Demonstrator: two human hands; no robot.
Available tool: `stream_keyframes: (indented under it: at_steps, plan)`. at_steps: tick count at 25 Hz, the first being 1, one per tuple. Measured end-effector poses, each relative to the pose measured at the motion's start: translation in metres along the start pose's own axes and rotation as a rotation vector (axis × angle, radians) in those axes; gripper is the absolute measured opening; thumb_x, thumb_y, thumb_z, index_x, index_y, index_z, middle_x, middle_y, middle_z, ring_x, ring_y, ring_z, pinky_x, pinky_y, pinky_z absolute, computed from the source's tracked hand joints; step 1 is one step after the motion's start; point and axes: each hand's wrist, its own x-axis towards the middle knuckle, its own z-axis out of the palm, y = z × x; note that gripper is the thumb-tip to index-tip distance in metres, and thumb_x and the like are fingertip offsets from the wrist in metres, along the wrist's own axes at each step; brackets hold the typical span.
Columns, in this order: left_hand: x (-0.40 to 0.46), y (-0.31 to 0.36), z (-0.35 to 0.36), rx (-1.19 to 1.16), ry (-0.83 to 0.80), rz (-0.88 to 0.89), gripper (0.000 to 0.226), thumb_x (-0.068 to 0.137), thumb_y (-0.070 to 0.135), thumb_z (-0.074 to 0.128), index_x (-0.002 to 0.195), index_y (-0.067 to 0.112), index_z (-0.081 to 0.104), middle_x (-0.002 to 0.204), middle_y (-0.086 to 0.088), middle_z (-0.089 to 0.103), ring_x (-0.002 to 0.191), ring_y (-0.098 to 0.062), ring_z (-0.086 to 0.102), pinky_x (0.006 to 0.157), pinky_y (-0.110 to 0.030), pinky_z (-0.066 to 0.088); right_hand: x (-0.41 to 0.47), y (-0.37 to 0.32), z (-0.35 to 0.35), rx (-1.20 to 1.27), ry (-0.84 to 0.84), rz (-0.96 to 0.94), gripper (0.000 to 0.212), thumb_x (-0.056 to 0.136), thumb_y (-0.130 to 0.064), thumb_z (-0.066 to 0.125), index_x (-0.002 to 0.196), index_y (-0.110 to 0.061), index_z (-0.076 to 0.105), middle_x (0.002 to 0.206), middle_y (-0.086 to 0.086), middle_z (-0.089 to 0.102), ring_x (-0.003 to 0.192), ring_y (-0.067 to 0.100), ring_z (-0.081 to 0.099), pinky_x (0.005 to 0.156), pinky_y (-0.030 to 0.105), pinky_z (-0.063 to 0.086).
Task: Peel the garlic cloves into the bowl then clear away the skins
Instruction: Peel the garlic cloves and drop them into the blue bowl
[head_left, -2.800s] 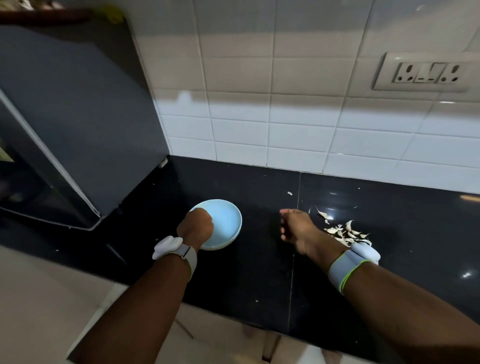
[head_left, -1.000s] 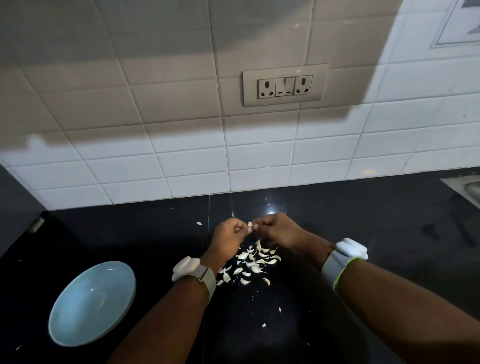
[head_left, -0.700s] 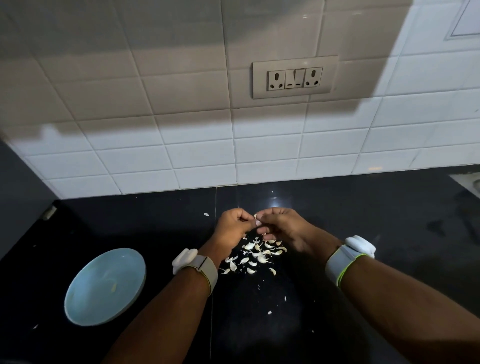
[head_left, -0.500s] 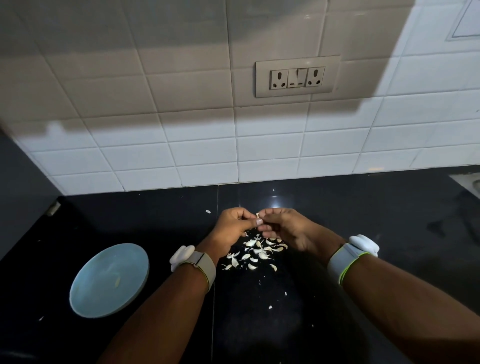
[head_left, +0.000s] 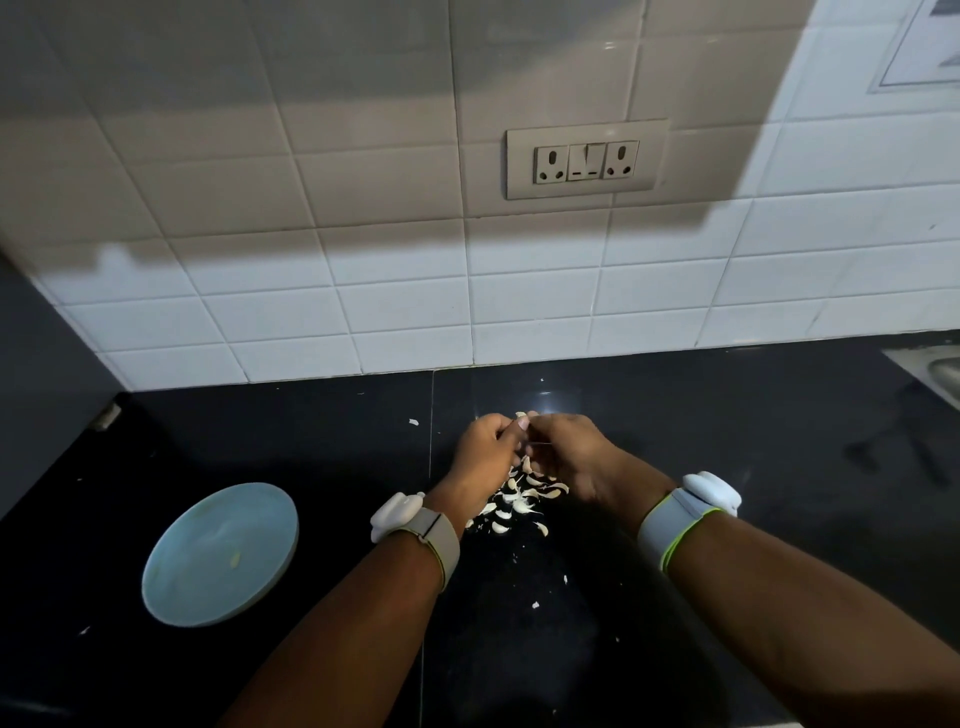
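While both hands (head_left: 530, 447) pinch garlic (head_left: 521, 415), no writing reads.

Black polished worktop (head_left: 727, 415), seam running front to back near centre. Resting on it: a pale blue bowl (head_left: 171, 597) at left, a pile of garlic skins (head_left: 519, 501) at centre, and loose skin fragments (head_left: 535, 605) scattered nearer the front edge.
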Motion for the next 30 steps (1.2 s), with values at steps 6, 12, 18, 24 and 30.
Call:
stream_keyframes:
  at_steps: [6,12,18,24,30]
  plan:
    - [-0.003,0.005,0.001,-0.080,-0.085,-0.042,0.033,0.102,0.037,0.059,0.081,0.012,0.064,0.068,0.002,0.059,0.055,-0.008,0.057,0.048,-0.025,0.043,-0.003,0.000,-0.011,0.150,-0.070,0.050,0.011,0.101,-0.027,0.064,0.102,-0.019,0.070,0.074,-0.001,0.065,0.069,0.010,0.059,0.061,0.025,0.045]
    - [-0.012,-0.009,0.001,0.086,-0.115,-0.122,0.029,0.101,0.032,0.061,0.082,0.011,0.064,0.071,0.000,0.062,0.053,-0.008,0.055,0.044,-0.020,0.037,0.003,0.004,-0.035,-0.181,-0.005,-0.160,0.021,0.104,-0.020,0.060,0.088,-0.008,0.067,0.084,0.008,0.071,0.063,0.013,0.061,0.058,0.026,0.050]
    - [-0.016,-0.021,-0.007,0.264,-0.042,-0.088,0.011,0.084,0.027,0.080,0.080,0.020,0.074,0.071,0.006,0.071,0.067,-0.015,0.068,0.067,-0.032,0.058,0.008,0.041,-0.068,-0.686,-0.053,-0.018,0.020,0.095,-0.015,0.072,0.077,-0.009,0.068,0.068,0.006,0.070,0.052,0.012,0.061,0.049,0.023,0.054]
    - [-0.021,-0.033,-0.004,0.542,-0.104,-0.038,0.024,0.073,0.042,0.085,0.073,0.025,0.068,0.067,0.012,0.066,0.066,-0.009,0.063,0.073,-0.034,0.056,0.007,0.059,-0.070,-0.790,-0.009,-0.034,0.017,0.093,-0.016,0.073,0.077,-0.011,0.070,0.066,0.004,0.071,0.052,0.013,0.063,0.052,0.025,0.056]
    - [-0.025,-0.040,0.003,0.722,-0.220,0.002,0.020,0.077,0.039,0.083,0.081,0.026,0.068,0.084,0.011,0.071,0.082,-0.012,0.068,0.084,-0.036,0.058,0.004,0.059,-0.069,-1.157,-0.016,-0.221,0.012,0.094,-0.027,0.069,0.089,-0.016,0.070,0.087,0.002,0.076,0.074,0.013,0.064,0.071,0.026,0.050]
